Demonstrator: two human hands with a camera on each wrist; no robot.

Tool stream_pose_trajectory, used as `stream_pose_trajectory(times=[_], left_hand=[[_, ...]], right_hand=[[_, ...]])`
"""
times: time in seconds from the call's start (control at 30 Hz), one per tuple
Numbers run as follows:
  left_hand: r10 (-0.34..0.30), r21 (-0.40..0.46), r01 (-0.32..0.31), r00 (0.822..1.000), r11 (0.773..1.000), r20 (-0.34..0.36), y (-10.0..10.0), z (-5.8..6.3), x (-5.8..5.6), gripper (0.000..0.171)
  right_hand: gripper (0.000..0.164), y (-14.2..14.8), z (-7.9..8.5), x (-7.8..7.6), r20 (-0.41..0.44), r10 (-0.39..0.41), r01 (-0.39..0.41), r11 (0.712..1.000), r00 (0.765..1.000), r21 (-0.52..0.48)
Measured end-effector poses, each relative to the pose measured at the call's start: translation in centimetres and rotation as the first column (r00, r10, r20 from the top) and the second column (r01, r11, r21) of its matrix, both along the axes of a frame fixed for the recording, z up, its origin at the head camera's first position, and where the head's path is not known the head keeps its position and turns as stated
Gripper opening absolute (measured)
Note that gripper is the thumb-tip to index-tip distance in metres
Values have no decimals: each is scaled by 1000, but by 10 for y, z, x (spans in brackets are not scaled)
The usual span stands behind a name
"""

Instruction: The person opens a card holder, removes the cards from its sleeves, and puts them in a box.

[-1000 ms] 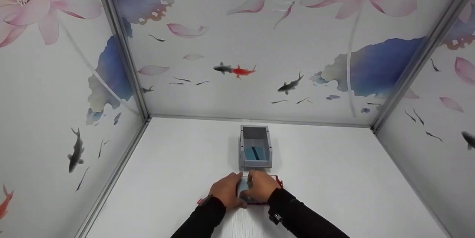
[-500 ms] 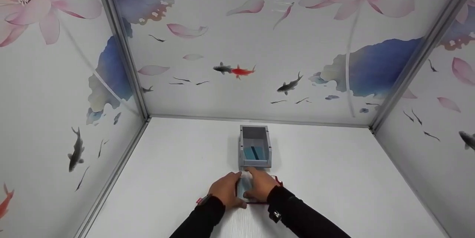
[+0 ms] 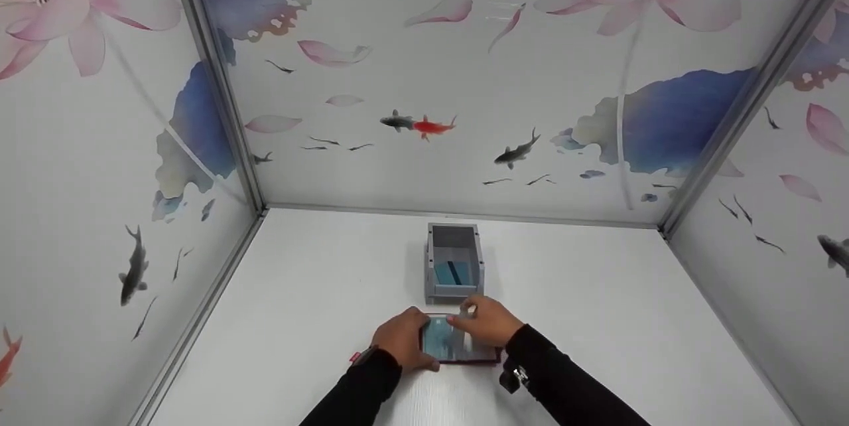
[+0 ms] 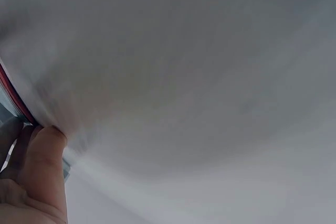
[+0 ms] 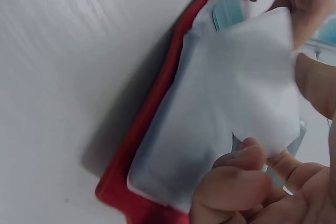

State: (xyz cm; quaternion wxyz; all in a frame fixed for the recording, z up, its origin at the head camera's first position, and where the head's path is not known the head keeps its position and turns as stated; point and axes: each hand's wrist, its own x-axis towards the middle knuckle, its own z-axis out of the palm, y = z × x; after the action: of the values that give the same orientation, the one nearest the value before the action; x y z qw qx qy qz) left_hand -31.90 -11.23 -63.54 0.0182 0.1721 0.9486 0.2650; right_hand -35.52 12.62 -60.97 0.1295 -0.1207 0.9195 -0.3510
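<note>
A card holder with a red cover and clear plastic sleeves lies on the white table. In the head view its left part shows teal through the clear plastic. My left hand grips its left side, fingers at the far edge and thumb at the near edge. My right hand pinches a clear sleeve page and holds it raised and bent above the pages below. A teal card edge shows near the left hand in the right wrist view.
Just beyond the card holder stands a grey bin with an open top. Inside it lies a teal card with a dark stripe. Walls printed with flowers and fish enclose the table on the left, back and right.
My right hand has moved right, drawing the clear page with it, and more of the teal left part shows. The left hand stays in place at the left edge.
</note>
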Motion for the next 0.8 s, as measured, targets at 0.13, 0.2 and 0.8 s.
stream_pose_trajectory(times=[0.13,0.2,0.8], left_hand=[[8,-16,-8,1000,1000,16,0,1,-1,83],[11,-18,-11,1000,1000,23,0,1,-1,84],[44,-60,-42,998,997,34,5,-6,-5,85]], right_hand=[[47,8,3,-3,-7,-42,42,999,999,-35],[44,10,4,-3,-9,-58,57,997,998,-53],[40,-9,-10,7,-254,73,-40,990,964,133]])
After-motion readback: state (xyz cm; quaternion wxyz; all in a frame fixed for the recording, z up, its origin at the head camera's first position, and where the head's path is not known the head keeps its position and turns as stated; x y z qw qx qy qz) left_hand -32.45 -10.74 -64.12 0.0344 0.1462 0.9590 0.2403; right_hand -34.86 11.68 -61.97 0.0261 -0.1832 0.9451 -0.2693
